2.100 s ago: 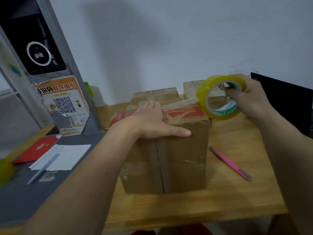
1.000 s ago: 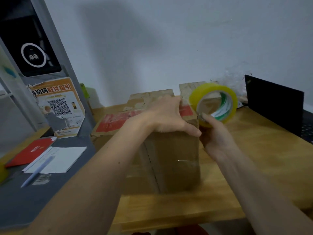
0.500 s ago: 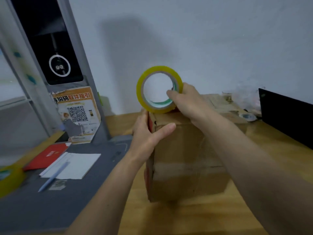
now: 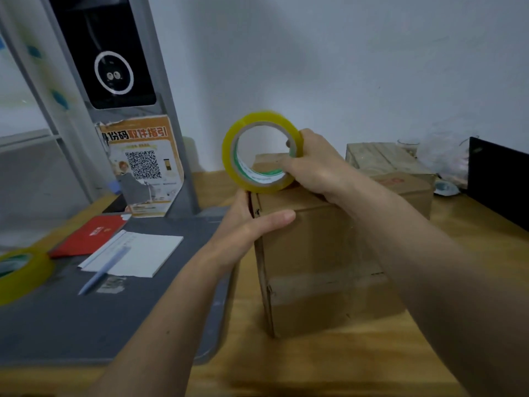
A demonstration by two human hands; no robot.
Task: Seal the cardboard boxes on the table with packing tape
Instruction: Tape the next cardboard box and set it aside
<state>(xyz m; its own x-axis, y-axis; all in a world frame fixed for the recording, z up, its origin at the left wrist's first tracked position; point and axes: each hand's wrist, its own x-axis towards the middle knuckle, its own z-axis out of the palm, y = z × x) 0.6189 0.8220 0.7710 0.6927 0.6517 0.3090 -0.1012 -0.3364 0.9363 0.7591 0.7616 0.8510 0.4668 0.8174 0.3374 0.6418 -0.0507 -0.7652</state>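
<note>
**On the wooden desk: box, tape roll, two hands**

On the wooden desk (image 4: 472, 282), centre: one cardboard box (image 4: 323, 270), upright, flaps down, its near left corner toward the camera.

Left hand (image 4: 249, 227): braced on the box's upper left corner, thumb lying straight across the near face, fingers flat round the far left side. Nothing grasped.

Right hand (image 4: 312, 164): grasping a yellow tape roll (image 4: 262, 151), fingers curled through the core. Roll stands on edge, touching the top of the box at its left end. Whether a strip runs from roll to box cannot be told.

Behind, to the right: a second cardboard box (image 4: 383, 159), partly hidden by the right forearm.

Left part of the desk: grey mat (image 4: 86, 325) bearing a white notepad (image 4: 148, 253) with a blue pen (image 4: 103, 270) across it, a red booklet (image 4: 88, 236) just beside, and a second yellow tape roll (image 4: 20, 270) at the frame's left edge.

Rear left: grey post with an orange QR-code notice (image 4: 143, 164).

Far right: black laptop screen (image 4: 501, 184), cut off by the frame.
</note>
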